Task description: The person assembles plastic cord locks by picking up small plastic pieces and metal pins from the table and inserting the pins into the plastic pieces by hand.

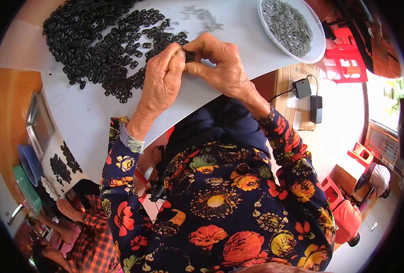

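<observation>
My left hand [164, 75] and my right hand [221, 63] meet over the near part of the white table [90, 107]. Between their fingertips is a small black plastic piece [189, 56] with holes in it. Both hands are closed in a pinch on it, and the fingers cover much of the piece. Just left of and beyond my left hand spreads a large heap of similar black pieces [90, 41]. Farther off, beyond my fingers, lie several loose thin, pale pins [204, 17].
A round clear tub [319, 51] of small metallic-looking pins stands at the table's right. Below it are a cardboard box [286, 86] and black adapters [303, 88]. A person in a checked shirt [95, 227] works at the lower left, near a metal tray [39, 125]. Red stools [347, 63] stand at right.
</observation>
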